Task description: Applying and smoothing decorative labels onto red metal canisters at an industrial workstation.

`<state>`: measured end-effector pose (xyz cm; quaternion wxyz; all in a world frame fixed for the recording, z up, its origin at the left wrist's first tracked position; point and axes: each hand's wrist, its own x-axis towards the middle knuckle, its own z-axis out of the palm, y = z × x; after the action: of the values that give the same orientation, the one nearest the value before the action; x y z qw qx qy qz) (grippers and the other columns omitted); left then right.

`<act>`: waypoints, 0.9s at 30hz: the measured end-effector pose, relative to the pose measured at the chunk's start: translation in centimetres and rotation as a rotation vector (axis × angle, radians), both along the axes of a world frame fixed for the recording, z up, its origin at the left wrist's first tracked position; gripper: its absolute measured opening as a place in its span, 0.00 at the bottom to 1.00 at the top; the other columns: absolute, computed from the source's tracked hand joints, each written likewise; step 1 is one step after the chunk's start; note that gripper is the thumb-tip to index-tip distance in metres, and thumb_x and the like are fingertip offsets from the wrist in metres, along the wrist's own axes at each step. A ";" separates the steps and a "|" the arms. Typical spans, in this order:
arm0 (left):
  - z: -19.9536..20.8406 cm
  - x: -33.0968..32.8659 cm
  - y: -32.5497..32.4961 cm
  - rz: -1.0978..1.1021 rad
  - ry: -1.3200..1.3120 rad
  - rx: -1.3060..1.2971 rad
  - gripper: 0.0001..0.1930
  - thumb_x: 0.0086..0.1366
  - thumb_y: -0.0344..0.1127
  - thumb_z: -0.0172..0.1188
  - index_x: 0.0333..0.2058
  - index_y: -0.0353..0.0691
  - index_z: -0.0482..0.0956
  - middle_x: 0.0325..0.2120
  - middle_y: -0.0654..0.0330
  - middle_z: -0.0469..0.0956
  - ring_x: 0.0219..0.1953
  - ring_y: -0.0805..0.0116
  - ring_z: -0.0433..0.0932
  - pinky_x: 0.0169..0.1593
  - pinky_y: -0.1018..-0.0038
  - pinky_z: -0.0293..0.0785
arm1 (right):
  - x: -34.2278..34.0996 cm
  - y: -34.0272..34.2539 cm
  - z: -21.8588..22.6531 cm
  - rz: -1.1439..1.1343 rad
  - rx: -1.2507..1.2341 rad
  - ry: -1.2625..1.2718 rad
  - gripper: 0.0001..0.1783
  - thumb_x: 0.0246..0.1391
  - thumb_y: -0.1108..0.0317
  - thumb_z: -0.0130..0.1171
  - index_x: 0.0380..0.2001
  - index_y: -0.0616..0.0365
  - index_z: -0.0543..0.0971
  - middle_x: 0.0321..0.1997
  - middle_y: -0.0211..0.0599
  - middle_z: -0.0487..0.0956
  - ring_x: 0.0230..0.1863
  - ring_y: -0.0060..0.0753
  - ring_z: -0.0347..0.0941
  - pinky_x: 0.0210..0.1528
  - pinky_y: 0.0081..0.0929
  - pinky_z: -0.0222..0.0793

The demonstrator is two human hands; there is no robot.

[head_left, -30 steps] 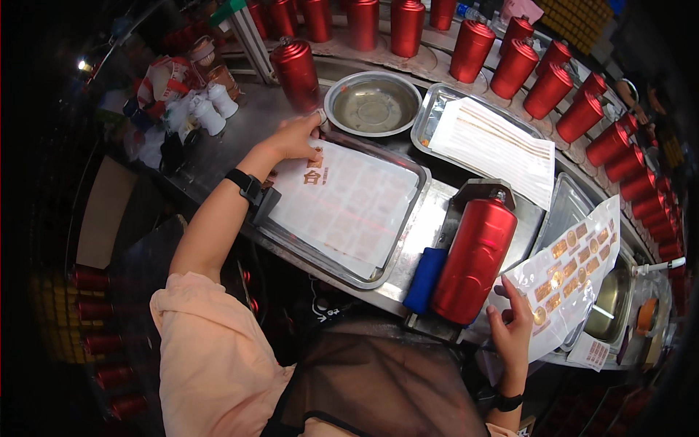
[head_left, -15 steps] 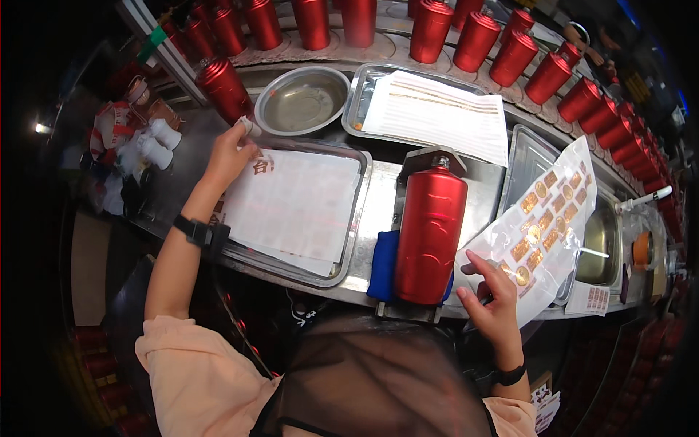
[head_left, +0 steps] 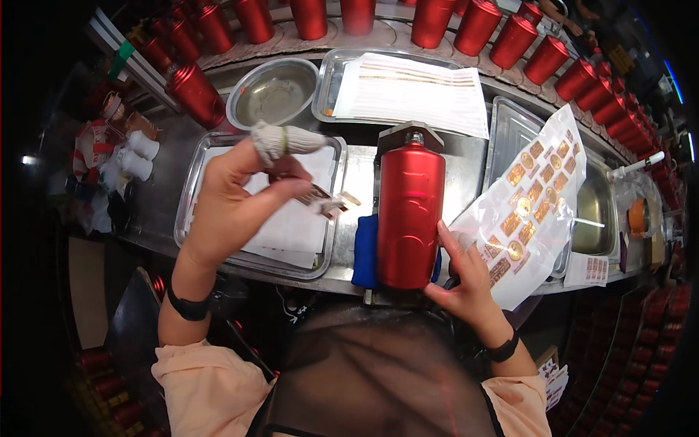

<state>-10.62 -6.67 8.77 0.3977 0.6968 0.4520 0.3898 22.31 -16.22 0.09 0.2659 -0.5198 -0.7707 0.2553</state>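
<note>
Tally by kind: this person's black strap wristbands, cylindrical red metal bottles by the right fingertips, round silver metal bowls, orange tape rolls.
Black wristbands: 2
Red metal bottle by right hand: 1
Round bowl: 1
Orange roll: 1
Total: 5

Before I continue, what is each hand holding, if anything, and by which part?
Left hand pinches a small decal by one end. Right hand touches the red bottle at its lower right; whether it grips is unclear.

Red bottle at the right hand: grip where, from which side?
Probably take the bottle by its lower body, from the right: its base points toward the person, the right hand is at that flank, the blue pad crowds the left, and the neck is narrow.
</note>
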 end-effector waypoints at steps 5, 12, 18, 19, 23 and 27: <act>0.8 2.9 -0.2 -0.194 -0.051 -0.043 0.21 0.58 0.19 0.65 0.52 0.34 0.78 0.32 0.61 0.82 0.37 0.76 0.80 0.45 0.77 0.75 | 0.0 0.3 -0.1 0.031 -0.015 0.065 0.52 0.36 0.68 0.71 0.69 0.54 0.64 0.54 0.41 0.79 0.35 0.43 0.71 0.37 0.34 0.72; -4.8 -3.8 10.1 0.152 -0.167 -0.037 0.15 0.62 0.22 0.60 0.48 0.34 0.76 0.35 0.59 0.83 0.39 0.74 0.81 0.44 0.75 0.77 | 0.9 0.1 0.4 -0.009 -0.200 0.148 0.53 0.37 0.65 0.75 0.70 0.52 0.63 0.52 0.34 0.80 0.29 0.26 0.65 0.30 0.23 0.65; -13.4 -12.2 21.3 0.576 0.550 0.028 0.21 0.53 0.31 0.68 0.46 0.37 0.77 0.40 0.44 0.82 0.45 0.47 0.82 0.49 0.61 0.77 | 0.7 0.2 1.0 0.017 -0.221 0.163 0.52 0.38 0.65 0.75 0.69 0.53 0.64 0.51 0.34 0.80 0.31 0.26 0.68 0.30 0.22 0.65; -14.6 -12.3 22.1 0.566 0.544 0.036 0.21 0.53 0.31 0.68 0.46 0.37 0.77 0.40 0.44 0.82 0.45 0.47 0.82 0.49 0.61 0.77 | 0.6 0.0 1.3 -0.002 -0.243 0.143 0.51 0.38 0.65 0.75 0.69 0.54 0.64 0.51 0.35 0.80 0.32 0.26 0.69 0.30 0.22 0.65; -15.1 -9.7 22.1 0.472 0.794 -0.019 0.28 0.46 0.35 0.73 0.49 0.41 0.79 0.44 0.42 0.80 0.49 0.44 0.79 0.52 0.59 0.75 | 1.1 -0.4 1.2 0.004 -0.189 0.088 0.52 0.39 0.62 0.75 0.69 0.54 0.64 0.52 0.35 0.80 0.30 0.28 0.67 0.33 0.23 0.66; -14.1 -10.8 20.6 0.518 0.693 0.183 0.25 0.46 0.31 0.68 0.47 0.41 0.82 0.34 0.45 0.83 0.40 0.47 0.83 0.46 0.62 0.78 | 1.4 -0.1 1.8 0.022 -0.177 0.116 0.50 0.41 0.61 0.73 0.69 0.55 0.64 0.51 0.35 0.80 0.28 0.27 0.65 0.33 0.23 0.65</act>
<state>-21.38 13.95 -5.32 0.0485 0.6825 0.6820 0.2582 23.66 -16.34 1.85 0.2604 -0.5170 -0.7342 0.3548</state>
